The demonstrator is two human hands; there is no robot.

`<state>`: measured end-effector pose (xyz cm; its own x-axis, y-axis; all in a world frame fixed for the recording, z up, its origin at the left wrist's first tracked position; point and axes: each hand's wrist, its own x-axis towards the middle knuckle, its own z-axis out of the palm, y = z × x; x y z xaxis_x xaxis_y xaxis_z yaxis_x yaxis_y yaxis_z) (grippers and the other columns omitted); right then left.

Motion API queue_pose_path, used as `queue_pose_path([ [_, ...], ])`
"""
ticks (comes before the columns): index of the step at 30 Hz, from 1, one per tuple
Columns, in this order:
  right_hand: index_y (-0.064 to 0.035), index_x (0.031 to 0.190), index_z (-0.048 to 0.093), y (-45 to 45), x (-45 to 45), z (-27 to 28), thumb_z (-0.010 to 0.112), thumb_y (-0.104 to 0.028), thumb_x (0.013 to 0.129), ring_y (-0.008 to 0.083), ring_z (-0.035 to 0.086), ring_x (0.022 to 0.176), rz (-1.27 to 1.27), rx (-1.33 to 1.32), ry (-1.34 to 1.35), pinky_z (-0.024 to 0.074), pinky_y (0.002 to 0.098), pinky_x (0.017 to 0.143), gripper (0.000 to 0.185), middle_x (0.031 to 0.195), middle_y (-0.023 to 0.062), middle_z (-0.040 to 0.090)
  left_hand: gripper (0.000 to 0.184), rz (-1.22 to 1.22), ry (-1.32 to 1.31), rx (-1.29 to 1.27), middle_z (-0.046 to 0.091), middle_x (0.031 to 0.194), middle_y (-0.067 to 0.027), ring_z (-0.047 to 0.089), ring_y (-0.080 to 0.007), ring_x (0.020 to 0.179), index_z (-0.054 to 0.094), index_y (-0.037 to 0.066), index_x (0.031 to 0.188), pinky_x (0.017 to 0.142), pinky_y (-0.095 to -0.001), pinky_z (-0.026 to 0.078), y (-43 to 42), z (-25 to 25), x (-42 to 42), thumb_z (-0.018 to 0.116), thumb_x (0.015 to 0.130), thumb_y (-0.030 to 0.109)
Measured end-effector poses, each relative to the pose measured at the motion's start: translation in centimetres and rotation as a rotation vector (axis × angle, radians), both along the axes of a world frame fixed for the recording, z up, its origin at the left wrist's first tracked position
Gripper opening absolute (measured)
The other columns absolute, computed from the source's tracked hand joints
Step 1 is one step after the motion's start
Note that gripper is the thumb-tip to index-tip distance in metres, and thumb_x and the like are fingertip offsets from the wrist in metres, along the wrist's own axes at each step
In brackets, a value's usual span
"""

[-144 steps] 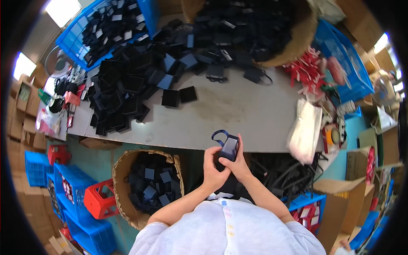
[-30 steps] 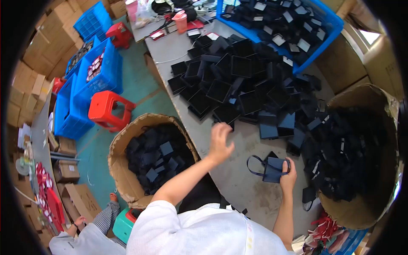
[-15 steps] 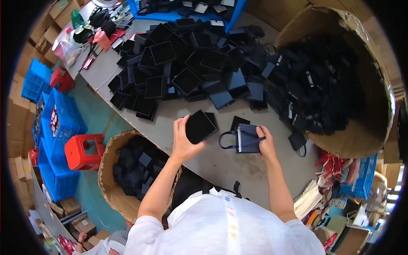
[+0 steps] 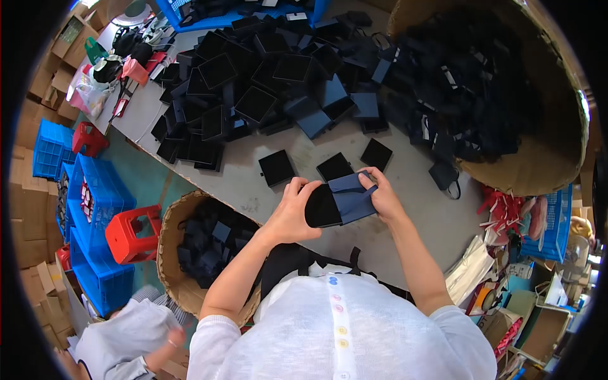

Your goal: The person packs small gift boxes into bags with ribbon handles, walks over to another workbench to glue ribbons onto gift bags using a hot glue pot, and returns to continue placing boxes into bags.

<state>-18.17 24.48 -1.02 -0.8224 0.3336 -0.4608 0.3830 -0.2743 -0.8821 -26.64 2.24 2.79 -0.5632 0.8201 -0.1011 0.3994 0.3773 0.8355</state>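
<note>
Above the near part of the grey flat-topped table (image 4: 411, 237), the left hand (image 4: 290, 214) and the right hand (image 4: 384, 201) are close together, one on each side of the work. The left hand is half open in a curve and holds a shallow square black tray, dark inside (image 4: 322, 208), with fingers at its far side and thumb towards the near side. The right hand is more closed; it grips a flat navy-blue square cover (image 4: 353, 197) by the right end, thumb on top, the other fingers partly hidden. The cover's left edge meets the tray's right edge; whether one has entered the other, I cannot tell.

Both pieces look light and rather stiff, probably of card, so I judge a soft grip is enough. The tray is best taken by its opposite side walls, and the cover by its edges, because hard pressing in the middle could dent it. Its smooth surface may slip a little. Just farther lie three loose black trays (image 4: 334, 167), and beyond them a big heap of black boxes (image 4: 253, 104).
</note>
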Motion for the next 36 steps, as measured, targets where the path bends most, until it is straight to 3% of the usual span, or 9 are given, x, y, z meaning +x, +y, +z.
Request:
queue_pose_path([
  [5,-0.0087,0.107,0.05,-3.3,1.3,-1.8,0.05,-0.022,0.095,0.0161,0.049,0.093,0.064,0.385,0.101,0.0408,0.0287,0.083,0.018,0.1,0.005,0.054,0.079,0.338,-0.446,0.541,0.019,0.147,-0.0157,0.017,-0.0282,0.138,0.03,0.007,0.142,0.111,-0.0378,0.018,0.8,-4.4,1.8,0.065,0.074,0.026],
  [9,-0.009,0.12,0.041,-8.0,1.5,-3.0,0.055,-0.024,0.092,0.0193,0.05,0.1,0.084,0.243,0.196,0.0418,0.0331,0.088,0.034,0.108,0.0109,0.05,0.049,0.5,-0.317,0.369,0.041,0.134,-0.0137,0.039,-0.0234,0.125,0.046,0.004,0.131,0.103,-0.033,0.031,1.7,-4.3,3.1,0.056,0.083,0.011],
  [12,-0.0076,0.135,0.034,-4.1,3.0,1.6,0.074,-0.031,0.073,0.0313,0.049,0.111,0.81,0.105,0.206,0.0398,0.0386,0.096,0.078,0.124,0.0191,0.046,0.032,0.394,-0.365,0.155,0.056,0.116,-0.011,0.052,-0.0236,0.11,0.058,0.0,0.112,0.097,-0.0313,0.037,-4.4,-3.3,1.9,0.058,0.081,0.005],
  [14,-0.0082,0.133,0.041,2.3,3.9,-4.6,0.075,-0.026,0.066,0.0332,0.045,0.118,0.748,0.751,0.375,0.0387,0.0421,0.099,0.077,0.128,0.019,0.045,0.039,0.197,-0.018,-0.18,0.052,0.122,-0.0171,0.046,-0.0318,0.115,0.058,0.002,0.115,0.1,-0.0377,0.035,-9.9,-3.3,1.1,0.064,0.077,0.01],
  [16,-0.0052,0.129,0.046,10.4,4.7,-6.1,0.073,-0.014,0.061,0.0343,0.036,0.126,0.233,0.875,-0.312,0.0353,0.0421,0.103,0.074,0.131,0.0203,0.043,0.05,0.307,0.283,-0.5,0.042,0.132,-0.0208,0.034,-0.0381,0.124,0.054,0.004,0.122,0.1,-0.0438,0.035,-14.2,-4.1,1.9,0.069,0.076,0.019],
  [18,-0.0058,0.138,0.028,18.7,5.9,-9.0,0.074,-0.012,0.06,0.0379,0.033,0.128,-0.004,1.393,-0.637,0.0318,0.049,0.104,0.091,0.137,0.0216,0.035,0.047,0.433,0.197,-0.405,0.05,0.124,-0.0189,0.044,-0.0354,0.116,0.055,0.002,0.118,0.098,-0.0419,0.038,-14.8,-4.4,2.1,0.07,0.076,0.017],
  [22,-0.0226,0.147,0.006,25.4,7.2,-10.6,0.083,-0.021,0.055,0.0393,0.035,0.126,-0.005,1.419,-0.736,0.0313,0.0504,0.102,0.12,0.135,0.0207,0.037,0.04,0.393,0.092,-0.164,0.058,0.109,-0.0177,0.055,-0.0333,0.103,0.058,-0.002,0.109,0.091,-0.0373,0.044,-11.0,-4.4,2.9,0.07,0.074,0.013],
  [30,-0.0276,0.146,0.006,19.6,4.1,-8.4,0.082,-0.023,0.059,0.0363,0.046,0.115,0.226,1.142,-0.711,0.0389,0.0435,0.095,0.116,0.12,0.0207,0.05,0.045,0.007,-0.272,-0.2,0.057,0.113,-0.0179,0.055,-0.0335,0.105,0.057,0.002,0.115,0.088,-0.0381,0.046,-1.4,-4.9,5.7,0.067,0.078,0.025],
  [36,-0.024,0.145,0.017,2.8,3.6,-2.5,0.067,-0.008,0.067,0.0215,0.044,0.119,-0.137,-0.52,0.312,0.0386,0.0394,0.1,0.094,0.129,0.0075,0.041,0.065,0.111,-0.454,0.054,0.054,0.121,-0.0118,0.052,-0.0247,0.114,0.042,0.004,0.131,0.093,-0.0389,0.044,6.1,-8.3,8.5,0.072,0.078,0.026],
])
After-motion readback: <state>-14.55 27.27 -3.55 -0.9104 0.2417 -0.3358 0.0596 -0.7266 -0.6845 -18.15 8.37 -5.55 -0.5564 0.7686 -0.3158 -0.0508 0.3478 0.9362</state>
